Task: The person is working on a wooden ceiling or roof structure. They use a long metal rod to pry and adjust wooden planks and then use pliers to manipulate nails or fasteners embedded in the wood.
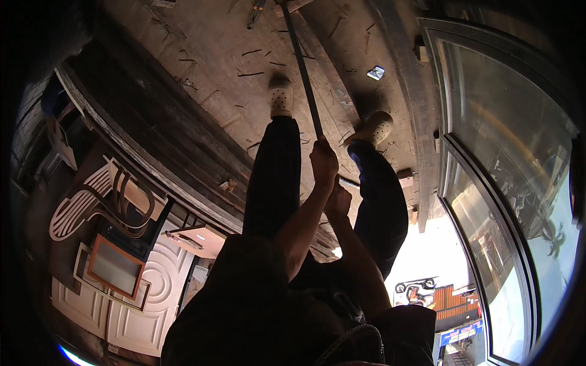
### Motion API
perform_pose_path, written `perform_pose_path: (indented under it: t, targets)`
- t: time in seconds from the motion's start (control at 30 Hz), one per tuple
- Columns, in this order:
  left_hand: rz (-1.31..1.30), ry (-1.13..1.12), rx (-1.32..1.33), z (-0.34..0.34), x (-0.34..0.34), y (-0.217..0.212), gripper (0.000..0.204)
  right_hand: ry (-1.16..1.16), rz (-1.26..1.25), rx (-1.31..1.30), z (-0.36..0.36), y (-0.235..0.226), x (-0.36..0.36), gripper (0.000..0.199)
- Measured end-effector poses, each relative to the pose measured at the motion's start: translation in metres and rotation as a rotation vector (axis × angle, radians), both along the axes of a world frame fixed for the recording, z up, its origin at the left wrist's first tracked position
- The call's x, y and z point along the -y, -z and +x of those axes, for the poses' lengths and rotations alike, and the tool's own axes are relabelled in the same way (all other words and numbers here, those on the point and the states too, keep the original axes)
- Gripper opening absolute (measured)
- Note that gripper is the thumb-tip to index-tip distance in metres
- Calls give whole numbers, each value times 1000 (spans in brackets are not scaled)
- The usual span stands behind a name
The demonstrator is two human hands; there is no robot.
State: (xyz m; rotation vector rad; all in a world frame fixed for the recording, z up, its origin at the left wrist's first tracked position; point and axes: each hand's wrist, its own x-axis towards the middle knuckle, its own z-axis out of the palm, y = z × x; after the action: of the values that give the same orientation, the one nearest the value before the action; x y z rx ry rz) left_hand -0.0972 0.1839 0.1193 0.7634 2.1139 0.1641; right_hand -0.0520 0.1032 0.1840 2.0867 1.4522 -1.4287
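Both of my hands are wrapped round one long dark bar, which looks like a pry bar. My left hand grips it farther forward, and my right hand is closed on it just behind, nearer my body. The bar slants away between my shoes to the top edge of the view, where its far end meets a short wooden block. That tip is cut off by the frame, so how it touches the block is unclear. Beneath the bar lies a long wooden beam.
Thin dark pieces like bent nails litter the floor. A tool with orange on it lies far ahead, and a small shiny packet to the right. Stacked timbers run along the left; a glazed frame stands at right.
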Motion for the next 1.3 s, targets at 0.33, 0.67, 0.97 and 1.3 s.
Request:
perform_pose_path:
  t: [0.33, 0.67, 0.97, 1.3]
  targets:
    - [106, -43, 89, 6, -13, -5, 45, -19, -81, 99, 7, -20, -33, 25]
    - [130, -76, -11, 16, 3, 33, 44, -14, -121, 63, 13, 35, -5, 38]
    - [61, -145, 119, 20, 4, 14, 43, -42, 65, 125, 20, 7, -13, 28]
    - [200, -125, 29, 21, 43, 69, 42, -60, -75, 81, 19, 98, 64, 38]
